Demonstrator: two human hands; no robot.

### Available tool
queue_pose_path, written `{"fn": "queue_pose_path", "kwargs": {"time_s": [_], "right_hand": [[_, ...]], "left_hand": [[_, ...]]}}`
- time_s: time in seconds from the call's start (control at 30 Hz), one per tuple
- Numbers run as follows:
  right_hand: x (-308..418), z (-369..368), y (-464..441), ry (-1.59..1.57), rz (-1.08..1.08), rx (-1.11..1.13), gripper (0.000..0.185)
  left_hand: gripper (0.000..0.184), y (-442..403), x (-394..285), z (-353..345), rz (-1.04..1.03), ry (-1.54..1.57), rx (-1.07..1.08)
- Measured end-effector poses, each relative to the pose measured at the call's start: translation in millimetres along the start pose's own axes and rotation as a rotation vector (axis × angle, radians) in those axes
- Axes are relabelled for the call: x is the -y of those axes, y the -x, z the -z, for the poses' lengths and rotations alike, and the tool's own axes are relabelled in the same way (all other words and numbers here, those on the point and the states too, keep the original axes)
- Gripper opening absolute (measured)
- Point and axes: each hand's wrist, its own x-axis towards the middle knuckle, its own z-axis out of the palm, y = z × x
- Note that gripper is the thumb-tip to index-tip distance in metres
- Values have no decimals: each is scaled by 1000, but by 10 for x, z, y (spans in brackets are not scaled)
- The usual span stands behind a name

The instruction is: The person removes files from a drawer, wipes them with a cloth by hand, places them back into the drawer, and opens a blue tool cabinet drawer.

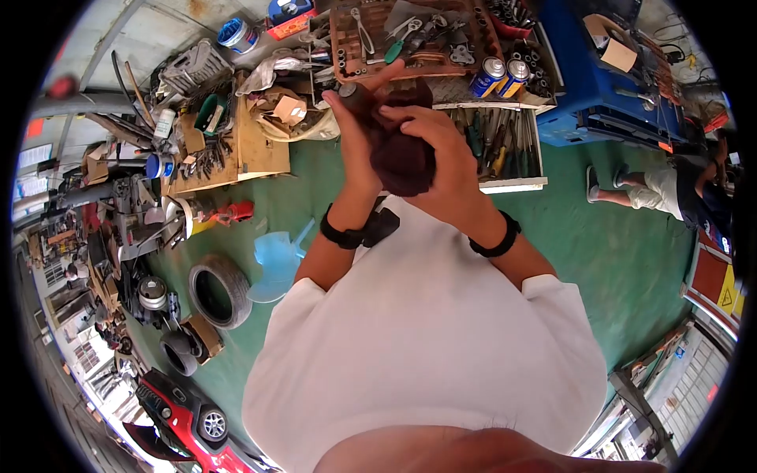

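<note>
Between my two hands, in front of my chest, is a bunched dark maroon cloth (404,162). My left hand (356,138) is closed round a dark cylindrical part (352,94) with a round grey end, its index finger stretched toward the tool tray. The fingers of my right hand (441,150) are wrapped on the cloth, pressing it against the part. Just beyond my hands, a brown tool tray (359,59) holds pliers (362,31) and a green-handled tool (395,50).
Two blue-and-yellow cans (490,77) stand right of the tray, above an open drawer (512,186) of screwdrivers. A wooden bench (264,158), a tire (220,292) and a blue dustpan (276,260) are at left. Another person (670,189) stands far right, near a blue cabinet (579,102).
</note>
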Motion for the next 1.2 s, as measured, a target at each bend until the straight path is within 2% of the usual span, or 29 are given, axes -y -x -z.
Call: {"fn": "queue_pose_path", "kwargs": {"time_s": [0.13,0.2,0.27,0.3,0.37,0.4,0.47,0.53,0.6,0.63,0.7,0.73,0.8,0.87,0.97,1.07,1.2], "right_hand": [[-15,21,49,57,-90,123,60],[-13,18,82,33,-118,155,58],[16,-12,51,-76,-93,-21,56],[32,-42,29,-84,-95,-18,56],[22,-82,-49,-107,-17,-166,60],[27,-81,-54,-110,-13,-165,60],[51,-70,-38,14,35,4,56],[71,-57,-12,7,63,38,54],[91,16,2,45,-30,179,54],[86,21,3,41,-27,182,54],[80,17,9,-75,-65,-52,54],[103,19,-10,-77,-68,-50,54],[172,18,-66,14,-148,-34,55],[82,-53,17,6,-141,-41,54],[-93,-77,113,-117,43,103,54],[-115,-65,155,-55,84,196,53],[-59,-149,123,-25,94,120,52]], "left_hand": [[95,29,-73,103,75,-32,14],[98,55,-133,55,40,-161,-7],[97,57,-158,32,0,-172,59],[97,75,-167,33,-34,-187,132],[99,118,-162,11,-17,-194,108],[102,131,-162,2,9,-196,91],[105,128,-163,46,66,-149,70],[107,123,-141,159,178,-54,65],[107,100,-60,275,186,-5,56],[105,60,8,413,234,342,250],[102,71,90,526,274,687,442],[99,109,4,390,188,294,284],[95,159,-117,113,107,-98,128],[87,176,-171,-94,58,2,-111],[80,151,-119,177,46,55,23],[77,71,-11,471,16,-10,64],[75,74,37,477,32,21,20]]}}
